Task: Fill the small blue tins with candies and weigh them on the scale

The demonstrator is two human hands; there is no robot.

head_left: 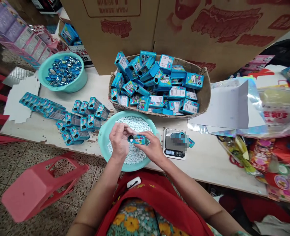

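Note:
My right hand holds a small blue candy tin on its side, labelled "Caramelo Macizo", above a mint-green bowl. Small white candies fill much of that bowl. My left hand is closed, its fingers curled beside the tin's left end. A white spot, perhaps a candy, shows at that end. What the left fingers hold, if anything, is hidden. Just right of the bowl, a digital scale has a lit display and a partly blurred blue item on it.
Behind the bowl, a cut cardboard box is heaped with blue tins. Several tins stand in groups at left. A second green bowl holds shiny blue lids. Papers and bagged goods lie right. A red stool stands lower left.

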